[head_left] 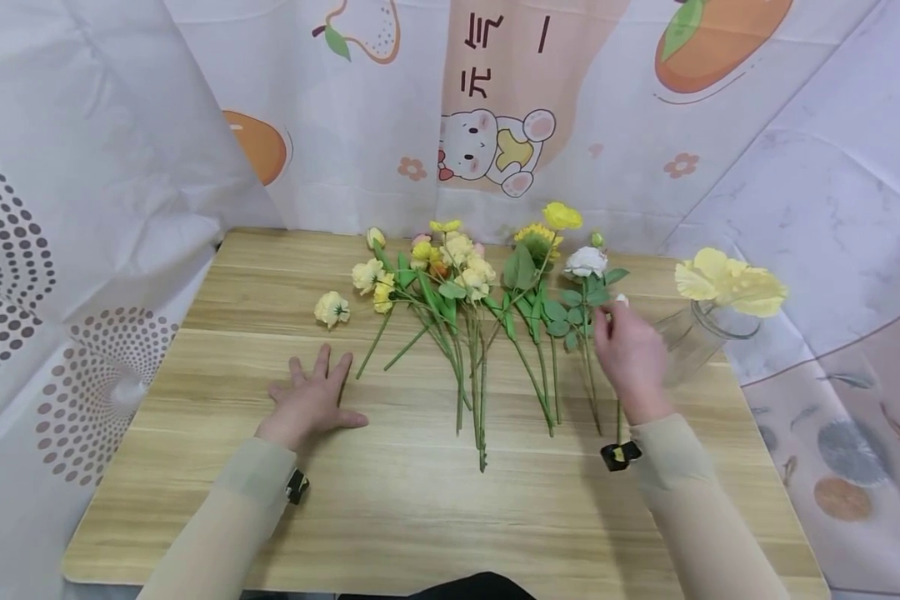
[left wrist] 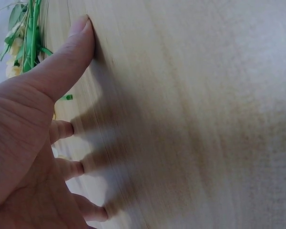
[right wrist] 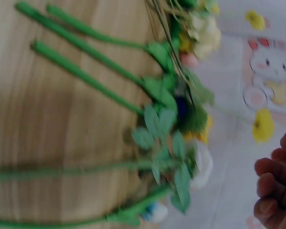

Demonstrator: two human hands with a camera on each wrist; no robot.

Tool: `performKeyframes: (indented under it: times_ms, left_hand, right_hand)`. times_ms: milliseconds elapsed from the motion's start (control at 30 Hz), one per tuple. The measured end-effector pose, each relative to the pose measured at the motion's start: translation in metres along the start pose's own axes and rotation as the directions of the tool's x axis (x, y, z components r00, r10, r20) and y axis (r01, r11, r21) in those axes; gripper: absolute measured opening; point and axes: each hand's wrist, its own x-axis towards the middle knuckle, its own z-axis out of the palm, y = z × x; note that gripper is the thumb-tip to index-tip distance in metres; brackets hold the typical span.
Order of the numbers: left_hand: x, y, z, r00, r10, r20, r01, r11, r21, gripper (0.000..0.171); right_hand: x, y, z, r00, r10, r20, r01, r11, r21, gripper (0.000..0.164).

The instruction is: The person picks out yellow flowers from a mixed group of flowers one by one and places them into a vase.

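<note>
My left hand (head_left: 311, 404) rests on the wooden table with fingers spread, as the left wrist view also shows. Just beyond its fingertips lies a cream flower head (head_left: 332, 309). My right hand (head_left: 633, 354) hovers over the stems at the right, fingers loosely curled. In the right wrist view nothing shows between those fingers (right wrist: 266, 185). Closest to that hand are a white rose (head_left: 587, 262) with green leaves and a white tulip (right wrist: 155, 213), partly hidden by the hand in the head view. A clear glass vase (head_left: 688, 350) holding a pale yellow flower (head_left: 727, 283) stands right beside it.
Several yellow and cream flowers (head_left: 457, 250) lie along the table's middle, stems toward the front. A sunflower (head_left: 537, 240) and a yellow poppy-like flower (head_left: 562, 216) lie at the back. Behind the table (head_left: 390, 517) hangs a printed curtain (head_left: 345, 150).
</note>
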Motion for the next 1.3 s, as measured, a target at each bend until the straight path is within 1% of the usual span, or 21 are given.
performKeyframes:
  times_ms: [67, 133, 200, 233, 267, 300, 367, 433, 500, 567, 733, 833, 900, 1000, 1067, 1133, 1233, 1267, 1300]
  left_hand:
    - [0.0, -0.001, 0.001, 1.0, -0.003, 0.002, 0.003, 1.0, -0.004, 0.117]
    - [0.0, -0.002, 0.001, 1.0, -0.003, 0.002, 0.003, 1.0, -0.006, 0.116]
    - [0.0, -0.003, 0.003, 1.0, -0.002, -0.001, 0.002, 1.0, -0.007, 0.116]
    - [0.0, -0.003, 0.003, 1.0, 0.001, -0.002, -0.001, 1.0, -0.005, 0.116]
    - [0.0, -0.003, 0.004, 1.0, 0.003, -0.004, -0.003, 1.0, -0.003, 0.116]
    - [0.0, -0.003, 0.004, 1.0, 0.006, -0.006, -0.006, 1.0, -0.001, 0.116]
    - [0.001, -0.003, 0.004, 1.0, 0.008, -0.008, -0.008, 1.0, 0.004, 0.116]
    - [0.001, -0.003, 0.003, 1.0, 0.01, -0.006, -0.01, 1.0, 0.006, 0.116]
    - [0.001, -0.003, 0.003, 1.0, 0.01, -0.005, -0.01, 1.0, 0.005, 0.116]
    - [0.001, -0.003, 0.003, 1.0, 0.011, -0.006, -0.011, 1.0, 0.005, 0.116]
    - [0.001, -0.003, 0.002, 1.0, 0.011, -0.004, -0.011, 1.0, 0.006, 0.116]
    - [0.001, -0.002, 0.002, 1.0, 0.008, 0.001, -0.008, 1.0, 0.004, 0.115]
    - [0.001, -0.002, 0.002, 1.0, 0.007, 0.002, -0.007, 1.0, 0.002, 0.115]
    - [0.001, -0.002, 0.002, 1.0, 0.008, 0.007, -0.008, 1.0, 0.002, 0.115]
    - [0.001, -0.002, 0.002, 1.0, 0.009, 0.008, -0.009, 1.0, 0.001, 0.115]
    - [0.001, -0.001, 0.002, 1.0, 0.009, 0.009, -0.009, 1.0, 0.001, 0.115]
    - [0.001, -0.001, 0.002, 1.0, 0.009, 0.007, -0.009, 1.0, -0.006, 0.115]
    - [0.001, -0.001, 0.002, 1.0, 0.009, 0.006, -0.008, 1.0, -0.007, 0.115]
    - [0.001, -0.001, 0.002, 1.0, 0.008, 0.006, -0.008, 1.0, -0.007, 0.115]
  right_hand:
    - [-0.004, -0.012, 0.015, 0.996, -0.034, 0.083, 0.031, 0.999, 0.032, 0.021]
    - [-0.009, -0.025, 0.028, 0.982, -0.052, 0.183, 0.041, 0.997, 0.062, 0.021]
    - [-0.014, -0.038, 0.04, 0.955, -0.044, 0.293, 0.02, 0.996, 0.084, 0.021]
    - [-0.016, -0.043, 0.046, 0.944, -0.047, 0.328, 0.017, 0.996, 0.092, 0.021]
    - [-0.017, -0.048, 0.051, 0.926, -0.035, 0.377, 0.001, 0.996, 0.089, 0.022]
    - [-0.019, -0.053, 0.056, 0.912, -0.029, 0.41, -0.011, 0.995, 0.095, 0.022]
    - [-0.021, -0.061, 0.067, 0.887, -0.018, 0.461, -0.029, 0.995, 0.096, 0.023]
    - [-0.023, -0.068, 0.077, 0.868, -0.012, 0.496, -0.044, 0.994, 0.102, 0.024]
    - [-0.025, -0.075, 0.084, 0.849, -0.009, 0.529, -0.062, 0.991, 0.115, 0.025]
    - [-0.026, -0.081, 0.089, 0.823, 0.005, 0.568, -0.086, 0.99, 0.115, 0.025]
    - [-0.028, -0.091, 0.098, 0.782, 0.017, 0.624, -0.073, 0.995, 0.065, 0.021]
    - [-0.029, -0.093, 0.103, 0.774, 0.011, 0.633, -0.06, 0.997, 0.056, 0.019]
    - [-0.029, -0.093, 0.106, 0.772, 0.013, 0.635, -0.074, 0.995, 0.071, 0.019]
    - [-0.029, -0.091, 0.109, 0.764, 0.042, 0.644, -0.167, 0.977, 0.134, 0.025]
    - [-0.029, -0.089, 0.109, 0.761, 0.063, 0.646, -0.242, 0.951, 0.191, 0.027]
    - [-0.029, -0.087, 0.107, 0.759, 0.084, 0.646, -0.312, 0.917, 0.247, 0.028]
    - [-0.027, -0.083, 0.103, 0.763, 0.095, 0.64, -0.375, 0.871, 0.318, 0.028]
    - [-0.027, -0.082, 0.102, 0.763, 0.099, 0.639, -0.388, 0.86, 0.33, 0.027]
    - [-0.026, -0.081, 0.1, 0.76, 0.109, 0.641, -0.413, 0.843, 0.346, 0.025]
